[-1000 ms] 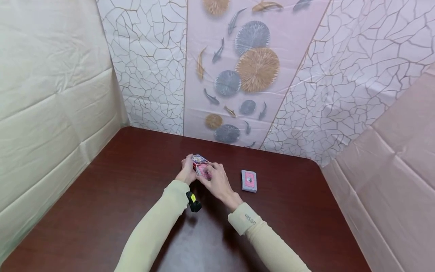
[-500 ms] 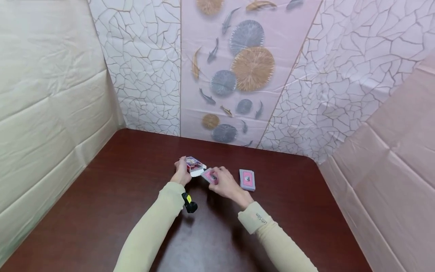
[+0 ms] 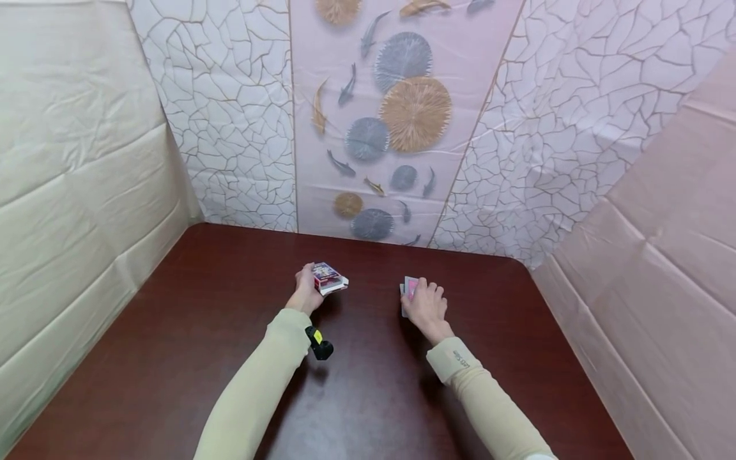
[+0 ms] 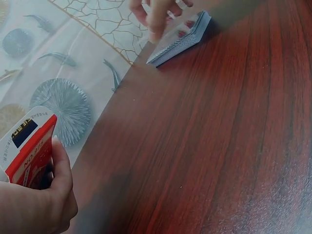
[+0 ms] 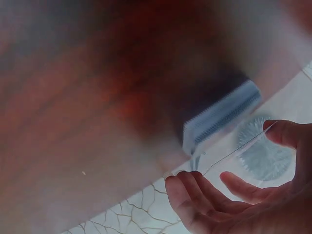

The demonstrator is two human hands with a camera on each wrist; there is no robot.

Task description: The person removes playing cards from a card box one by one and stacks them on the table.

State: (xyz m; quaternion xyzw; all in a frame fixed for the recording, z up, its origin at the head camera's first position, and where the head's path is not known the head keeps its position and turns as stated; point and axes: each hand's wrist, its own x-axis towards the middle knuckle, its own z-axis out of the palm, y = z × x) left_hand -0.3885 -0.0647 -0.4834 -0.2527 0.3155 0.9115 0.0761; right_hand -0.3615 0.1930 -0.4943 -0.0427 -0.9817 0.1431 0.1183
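My left hand (image 3: 305, 291) holds a playing-card box (image 3: 326, 275), its flap end open toward the right. The left wrist view shows the box's red side and white flap, with fingers wrapped round it. Off to the right, my right hand (image 3: 428, 306) pinches a pink-backed playing card (image 3: 411, 286) over the deck of cards (image 4: 180, 46) on the table. In the right wrist view the card (image 5: 239, 148) appears edge-on as a thin line between thumb and fingers, a little apart from the deck. My right hand hides most of the deck in the head view.
The dark red-brown table (image 3: 356, 364) has a patterned cloth wall (image 3: 368, 128) along its back edge. Pale padded panels (image 3: 75, 191) flank it on the left and right. A black camera (image 3: 320, 345) sits on my left wrist.
My right hand has drawn the playing card out of the box and carried it right, over the deck. My left hand still holds the box, having shifted slightly left in view.
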